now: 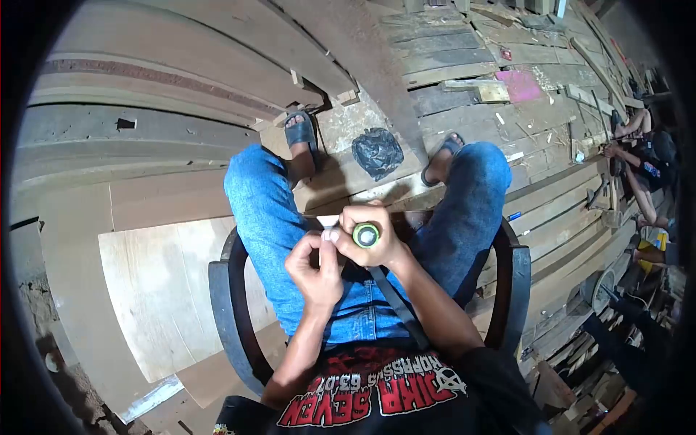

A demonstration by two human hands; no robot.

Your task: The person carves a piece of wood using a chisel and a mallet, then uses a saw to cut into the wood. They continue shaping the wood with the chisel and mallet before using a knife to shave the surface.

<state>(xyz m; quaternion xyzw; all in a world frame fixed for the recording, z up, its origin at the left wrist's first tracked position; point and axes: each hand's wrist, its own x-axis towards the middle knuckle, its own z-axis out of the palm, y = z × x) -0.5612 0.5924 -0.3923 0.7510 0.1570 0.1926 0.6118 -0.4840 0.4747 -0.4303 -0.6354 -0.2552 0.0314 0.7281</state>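
The left hand (316,279) pinches the lower end of a small, pale pinkish piece with a flared top (328,220) between thumb and forefinger, its other fingers curled in. The right hand (377,239) is closed around a lime-green and black cylindrical object with a pale round end (366,234), seen end-on, so its full length and use cannot be told. The right thumb reaches across to the left fingertips, probably so the two hands brace each other and the little piece does not wobble. Both hands are over the lap, between the spread knees of the blue denim jeans (257,196), a position that likely gives a close view and lets the forearms stay near the body. A flat dark strip (397,304) slants from below the right hand towards the waist; what it belongs to is unclear. The curved dark arms of the chair (223,319) flank the hips and would limit a wide sideways swing of the elbows. Beyond the lap, a crumpled black plastic bag (378,154) sits on the floor between the dark sandals (300,133), where a foot could catch it. A pale plywood sheet (163,290) lies beside the chair's left arm; a blue pen-like object (515,216) rests on boards past the right knee, and another person (649,170) is at the floor's far right side.
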